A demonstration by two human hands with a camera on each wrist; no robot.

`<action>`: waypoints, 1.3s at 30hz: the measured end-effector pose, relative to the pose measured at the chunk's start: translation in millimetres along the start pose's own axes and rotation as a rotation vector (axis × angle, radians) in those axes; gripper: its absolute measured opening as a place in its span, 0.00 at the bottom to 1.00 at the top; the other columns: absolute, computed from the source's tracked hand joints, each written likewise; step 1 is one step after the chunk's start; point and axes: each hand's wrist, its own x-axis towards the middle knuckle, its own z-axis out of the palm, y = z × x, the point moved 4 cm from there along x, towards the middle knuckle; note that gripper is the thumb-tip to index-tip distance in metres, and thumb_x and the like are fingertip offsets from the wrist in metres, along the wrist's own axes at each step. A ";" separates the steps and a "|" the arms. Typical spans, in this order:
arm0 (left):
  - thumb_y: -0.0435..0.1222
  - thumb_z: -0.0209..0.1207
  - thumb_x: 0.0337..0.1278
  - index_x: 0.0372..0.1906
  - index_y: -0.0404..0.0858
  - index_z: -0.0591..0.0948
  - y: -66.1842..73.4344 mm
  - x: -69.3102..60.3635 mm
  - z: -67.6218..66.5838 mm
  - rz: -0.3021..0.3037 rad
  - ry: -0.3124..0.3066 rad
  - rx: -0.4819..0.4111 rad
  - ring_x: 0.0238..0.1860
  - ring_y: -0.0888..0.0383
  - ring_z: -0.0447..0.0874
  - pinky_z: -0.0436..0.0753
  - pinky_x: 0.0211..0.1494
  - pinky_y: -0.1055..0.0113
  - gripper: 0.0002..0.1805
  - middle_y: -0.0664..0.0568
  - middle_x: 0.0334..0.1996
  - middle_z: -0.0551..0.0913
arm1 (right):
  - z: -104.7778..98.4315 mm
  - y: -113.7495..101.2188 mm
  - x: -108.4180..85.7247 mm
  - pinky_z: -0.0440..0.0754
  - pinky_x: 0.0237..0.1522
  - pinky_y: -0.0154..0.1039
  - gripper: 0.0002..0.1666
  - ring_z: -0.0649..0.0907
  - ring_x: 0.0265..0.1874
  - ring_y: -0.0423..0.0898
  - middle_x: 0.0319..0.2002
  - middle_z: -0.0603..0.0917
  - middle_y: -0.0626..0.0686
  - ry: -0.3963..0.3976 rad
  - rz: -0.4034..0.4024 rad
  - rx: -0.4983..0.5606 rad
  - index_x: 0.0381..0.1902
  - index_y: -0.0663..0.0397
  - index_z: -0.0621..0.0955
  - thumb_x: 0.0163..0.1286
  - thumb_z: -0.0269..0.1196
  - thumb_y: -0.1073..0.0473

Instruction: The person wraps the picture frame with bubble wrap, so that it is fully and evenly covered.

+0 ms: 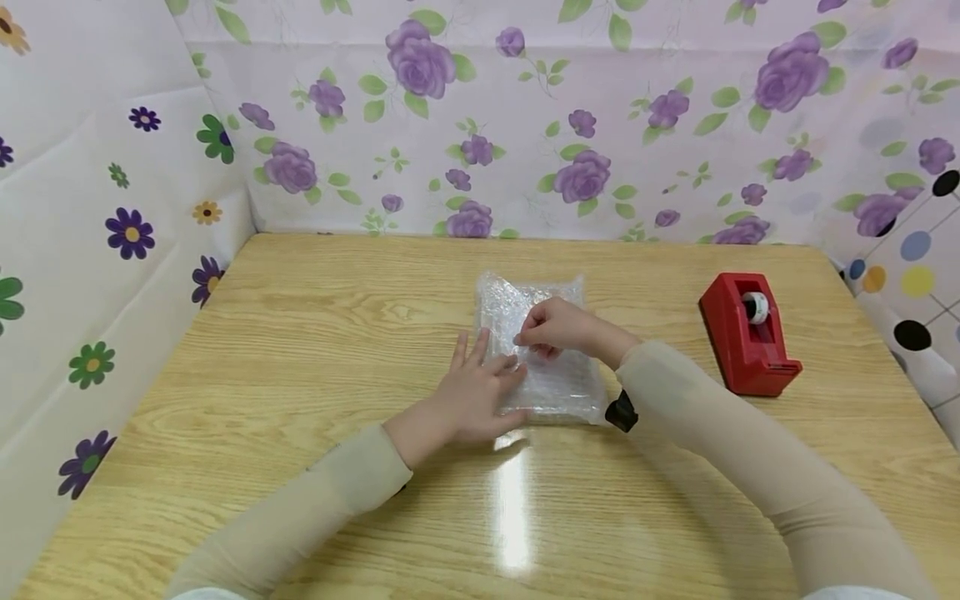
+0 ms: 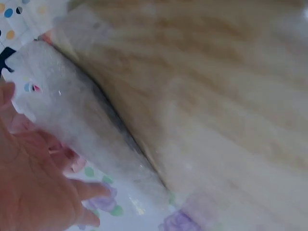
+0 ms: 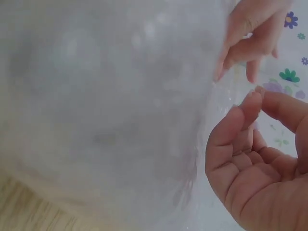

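Observation:
A flat rectangular package in bubble wrap (image 1: pixel 562 387) lies on the table, its wrap overlapping along the top. My left hand (image 1: pixel 476 398) rests at the package's left and near side, fingers spread and touching the wrap. Above the middle of the package is my right hand (image 1: pixel 558 325), thumb and fingertips brought together in a pinch. In the right wrist view a faint clear sliver shows at the pinching fingertips (image 3: pixel 252 98), like a small piece of clear tape; most of it is hidden. The left wrist view shows a dark edge (image 2: pixel 108 103) along the package's side.
A red tape dispenser (image 1: pixel 750 342) with a small roll (image 1: pixel 756 307) stands on the table to the right. Flowered sheeting (image 1: pixel 472 150) rises behind the table, with more patterned sheets at both sides. A black strap piece (image 1: pixel 622 412) shows beneath the right sleeve.

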 end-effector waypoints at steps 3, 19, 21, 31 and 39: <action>0.67 0.46 0.57 0.67 0.46 0.70 -6.0 1.6 -3.0 0.056 -0.013 -0.019 0.73 0.32 0.41 0.36 0.72 0.36 0.40 0.49 0.68 0.68 | 2.0 0.0 0.3 0.78 0.25 0.32 0.11 0.76 0.20 0.39 0.20 0.77 0.47 -0.006 0.036 0.007 0.26 0.60 0.77 0.65 0.62 0.59; 0.62 0.56 0.53 0.62 0.40 0.76 -23.0 0.1 -8.0 0.275 0.133 -0.075 0.64 0.47 0.61 0.56 0.69 0.35 0.38 0.36 0.60 0.65 | 5.5 3.2 1.5 0.76 0.25 0.31 0.09 0.74 0.19 0.39 0.17 0.76 0.48 0.000 0.036 0.048 0.25 0.62 0.77 0.64 0.61 0.62; 0.61 0.57 0.53 0.62 0.39 0.76 -22.9 -1.0 -8.0 0.291 0.151 -0.078 0.66 0.45 0.60 0.58 0.68 0.36 0.38 0.33 0.62 0.63 | 5.5 3.1 0.6 0.76 0.25 0.30 0.09 0.74 0.19 0.39 0.17 0.76 0.48 0.005 0.033 0.043 0.25 0.62 0.77 0.64 0.62 0.62; 0.63 0.54 0.55 0.67 0.44 0.70 -24.6 1.1 -6.3 0.232 0.025 -0.080 0.72 0.31 0.45 0.47 0.74 0.41 0.40 0.23 0.69 0.48 | 3.4 4.7 -3.6 0.78 0.28 0.29 0.07 0.76 0.20 0.38 0.18 0.78 0.47 0.036 0.019 0.009 0.27 0.63 0.78 0.64 0.61 0.64; 0.66 0.49 0.56 0.72 0.47 0.62 -23.1 0.4 3.3 0.208 -0.031 0.032 0.74 0.36 0.41 0.39 0.77 0.47 0.43 0.26 0.71 0.47 | 8.6 7.4 0.8 0.73 0.21 0.29 0.12 0.73 0.16 0.37 0.14 0.75 0.45 0.091 0.009 -0.129 0.20 0.56 0.76 0.61 0.64 0.61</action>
